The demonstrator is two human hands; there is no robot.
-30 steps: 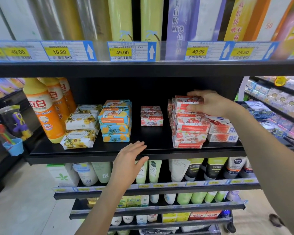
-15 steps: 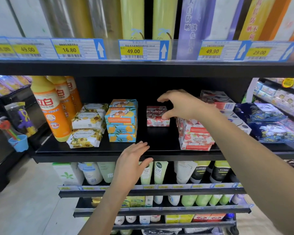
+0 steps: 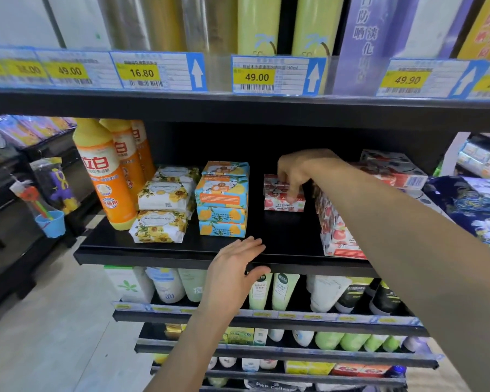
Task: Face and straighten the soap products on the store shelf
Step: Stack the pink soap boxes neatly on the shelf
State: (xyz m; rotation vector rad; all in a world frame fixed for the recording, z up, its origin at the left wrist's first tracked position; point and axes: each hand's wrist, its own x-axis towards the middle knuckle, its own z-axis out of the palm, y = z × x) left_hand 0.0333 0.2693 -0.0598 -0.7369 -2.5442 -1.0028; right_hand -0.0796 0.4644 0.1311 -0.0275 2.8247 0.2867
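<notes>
Head view. The right hand (image 3: 300, 172) reaches in from 4 o'clock to the rear middle of the black shelf (image 3: 159, 251) and grips the small red-and-white soap boxes (image 3: 280, 203), a short stack set well back from the front edge. Its fingers (image 3: 294, 190) curl down over the front face of the top box; the thumb is hidden. The left hand (image 3: 234, 267), entering from 6 o'clock, lies flat on the shelf's front lip with fingers straight and close together, thumb spread below the edge, holding nothing. At 9 o'clock of the gripped stack stands a pile of blue-and-orange soap boxes (image 3: 224, 199); further toward 9 o'clock lie flower-wrapped soap bars (image 3: 161, 206), then orange detergent bottles (image 3: 105, 176). At 4 o'clock of the gripped stack, partly behind the right forearm, a taller pile of red fruit-print soap boxes (image 3: 337, 233) sits near the front edge. Yellow price labels (image 3: 255, 77) line the shelf above, at 12 o'clock.
</notes>
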